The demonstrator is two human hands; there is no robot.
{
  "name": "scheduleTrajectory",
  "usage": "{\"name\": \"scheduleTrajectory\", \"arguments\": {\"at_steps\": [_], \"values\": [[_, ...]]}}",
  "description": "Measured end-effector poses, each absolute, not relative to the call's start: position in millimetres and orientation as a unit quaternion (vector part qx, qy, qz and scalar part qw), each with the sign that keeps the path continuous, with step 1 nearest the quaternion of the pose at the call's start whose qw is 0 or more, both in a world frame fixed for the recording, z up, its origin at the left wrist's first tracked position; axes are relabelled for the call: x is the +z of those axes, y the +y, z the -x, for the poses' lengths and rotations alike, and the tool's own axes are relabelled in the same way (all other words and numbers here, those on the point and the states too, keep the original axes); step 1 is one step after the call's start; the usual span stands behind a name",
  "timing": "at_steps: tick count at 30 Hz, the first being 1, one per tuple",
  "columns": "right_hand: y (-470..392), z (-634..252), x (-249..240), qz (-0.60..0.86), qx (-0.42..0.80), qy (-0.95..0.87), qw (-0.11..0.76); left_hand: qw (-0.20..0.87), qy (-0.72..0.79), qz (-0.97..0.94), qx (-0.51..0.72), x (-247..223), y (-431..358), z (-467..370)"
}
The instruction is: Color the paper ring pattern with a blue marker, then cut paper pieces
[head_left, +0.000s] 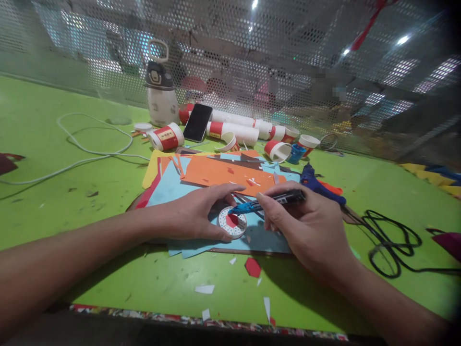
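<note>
Under my left hand (194,211), a small round white disc (236,231) lies on light blue paper (266,239). Its face carries rings of small dark and coloured marks around a red hexagon in the middle. Thumb and fingers of that hand grip the disc's rim from the left. A marker (266,202) with a black barrel and a blue-smeared front end is held in my right hand (306,226). The marker's tip meets the disc's face near the upper edge of the red hexagon. Behind the marker, a dark slender tool is partly hidden.
Orange paper (223,174) lies behind the disc, with a blue glue gun (317,185) to the right and its black cord (389,240). Farther back are paper cups (167,138), a phone (198,123) and a bottle (162,98). A red hexagon (252,267) and scraps lie in front.
</note>
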State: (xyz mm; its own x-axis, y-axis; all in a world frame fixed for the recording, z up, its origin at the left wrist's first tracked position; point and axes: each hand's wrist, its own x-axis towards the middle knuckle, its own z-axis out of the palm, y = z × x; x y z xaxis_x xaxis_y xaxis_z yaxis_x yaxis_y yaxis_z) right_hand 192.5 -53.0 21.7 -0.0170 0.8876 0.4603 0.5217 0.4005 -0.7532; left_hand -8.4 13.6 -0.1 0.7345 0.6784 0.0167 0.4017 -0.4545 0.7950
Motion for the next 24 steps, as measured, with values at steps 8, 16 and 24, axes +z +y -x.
{"name": "scheduleTrajectory", "arguments": {"at_steps": [8,16,24], "values": [[-54.1,-190.5,24.0,0.514,0.192,-0.690,0.472,0.406,0.306,-0.843,0.174,-2.0,15.1,9.6],[-52.7,-190.7,22.3,0.519,0.191,-0.691,0.466,0.407,0.305,-0.843,0.177,-3.2,15.0,9.6],[-50.1,-190.5,22.7,0.511,0.186,-0.693,0.473,0.397,0.309,-0.846,0.175,-1.2,14.8,8.2]]}}
